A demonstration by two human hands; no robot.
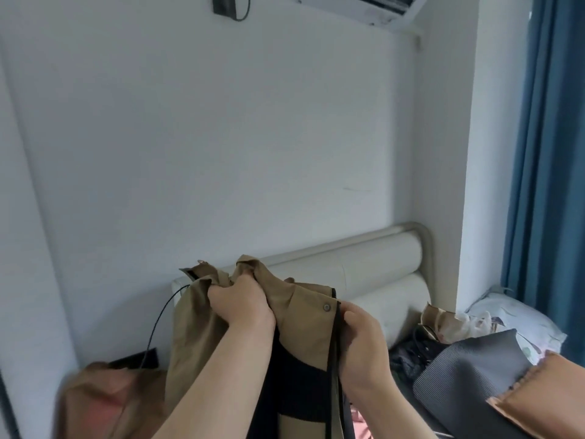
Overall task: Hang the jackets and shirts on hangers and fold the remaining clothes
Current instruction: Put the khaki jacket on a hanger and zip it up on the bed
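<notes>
- Tan jacket (304,315), black lining: held up at lower centre of frame by 2 hands, before the headboard (364,261).
- Left hand (240,307): gripped bunched collar fabric.
- Right hand (361,340): pinched the black zipper edge.

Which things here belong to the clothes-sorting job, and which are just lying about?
Job: tan jacket, gripped by left hand and right hand; dark clothes heaped at right, likely waiting.
Lying about: headboard, blue curtain, air conditioner, patterned pillow.
</notes>
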